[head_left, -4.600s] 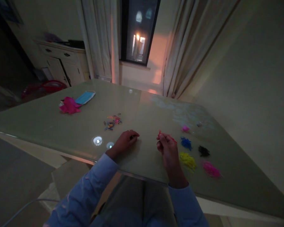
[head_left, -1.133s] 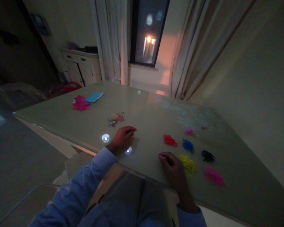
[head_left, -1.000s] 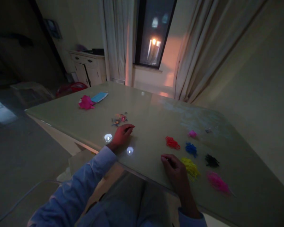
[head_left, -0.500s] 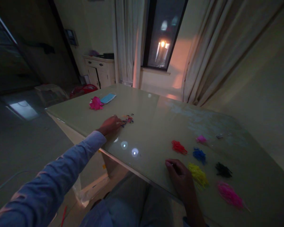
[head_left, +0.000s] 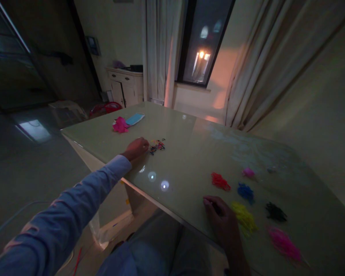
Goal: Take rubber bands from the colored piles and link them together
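Head view: left hand (head_left: 136, 148), left of the frame's centre, reaches to the near side of a small mixed-colour pile (head_left: 158, 146) on the surface (head_left: 186, 165). Its fingers are bent at the pile's edge; whether the left grip has taken any piece cannot be told. Right hand (head_left: 222, 216), lower right of centre, rests with fingers curled and thumb near forefinger; contents of that grip, if any, cannot be told. Red bundle (head_left: 220, 181) lies just above it in the frame, yellow bundle (head_left: 244, 217) just beside it. Blue bundle (head_left: 245, 192), black bundle (head_left: 276, 212) and pink bundle (head_left: 284, 243) lie farther right.
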A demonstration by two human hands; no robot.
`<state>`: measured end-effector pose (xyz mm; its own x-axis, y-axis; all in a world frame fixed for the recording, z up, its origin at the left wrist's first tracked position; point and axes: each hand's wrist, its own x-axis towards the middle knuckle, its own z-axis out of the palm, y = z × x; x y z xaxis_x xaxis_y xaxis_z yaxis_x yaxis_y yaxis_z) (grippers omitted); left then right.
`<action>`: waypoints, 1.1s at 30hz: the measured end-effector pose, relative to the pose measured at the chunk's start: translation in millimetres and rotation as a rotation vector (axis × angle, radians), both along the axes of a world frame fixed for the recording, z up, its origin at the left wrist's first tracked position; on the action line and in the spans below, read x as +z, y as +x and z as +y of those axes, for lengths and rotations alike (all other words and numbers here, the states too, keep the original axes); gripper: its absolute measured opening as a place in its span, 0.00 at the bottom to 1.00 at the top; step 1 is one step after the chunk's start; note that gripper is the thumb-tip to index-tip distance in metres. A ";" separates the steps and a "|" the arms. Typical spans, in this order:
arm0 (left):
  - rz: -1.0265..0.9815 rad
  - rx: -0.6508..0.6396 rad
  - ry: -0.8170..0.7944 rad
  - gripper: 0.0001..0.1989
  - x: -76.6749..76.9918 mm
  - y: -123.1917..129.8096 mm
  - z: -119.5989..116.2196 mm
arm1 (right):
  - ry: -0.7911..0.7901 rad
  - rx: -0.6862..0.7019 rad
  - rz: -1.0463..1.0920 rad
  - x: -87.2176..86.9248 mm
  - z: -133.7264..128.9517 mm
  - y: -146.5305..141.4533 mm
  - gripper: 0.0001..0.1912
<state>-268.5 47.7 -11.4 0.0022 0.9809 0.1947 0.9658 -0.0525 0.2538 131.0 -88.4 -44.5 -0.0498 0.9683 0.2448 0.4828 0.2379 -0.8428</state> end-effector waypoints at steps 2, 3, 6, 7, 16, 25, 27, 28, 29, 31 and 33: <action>-0.003 0.010 0.010 0.16 -0.9 -1.5 -0.8 | -0.007 -0.006 0.005 0.2 0.2 -0.4 0.16; -0.005 0.013 0.015 0.16 -1.5 -1.8 -1.3 | -0.010 -0.011 0.008 0.1 0.4 -0.5 0.16; -0.030 0.009 0.016 0.17 -2.7 -1.5 -2.7 | -0.018 -0.008 0.005 -0.6 0.8 -0.2 0.17; -0.043 -0.007 0.009 0.17 -2.8 -1.1 -3.0 | -0.018 0.000 -0.001 -0.9 0.7 0.1 0.16; -0.060 -0.153 -0.073 0.12 -1.4 0.1 -0.2 | 0.019 -0.007 -0.020 0.8 -0.8 0.0 0.16; -0.021 -0.132 -0.103 0.14 3.0 5.0 3.0 | 0.018 -0.024 0.000 -1.9 -0.2 -1.3 0.16; -0.011 -0.109 -0.111 0.16 3.8 7.4 3.3 | 0.019 -0.020 -0.004 0.1 -0.6 -1.8 0.16; -0.003 -0.095 -0.117 0.17 4.3 8.8 3.4 | 0.017 -0.018 -0.006 1.1 -0.8 -2.0 0.16; 0.006 -0.082 -0.126 0.17 4.7 10.5 3.5 | 0.016 -0.017 -0.006 1.8 -1.0 -2.1 0.16; 0.029 -0.057 -0.145 0.18 6.0 14.3 3.2 | 0.017 -0.017 -0.003 2.5 -1.3 -2.1 0.16; 0.050 -0.034 -0.161 0.19 7.9 18.2 2.5 | 0.015 -0.015 -0.007 2.3 -1.5 -1.9 0.16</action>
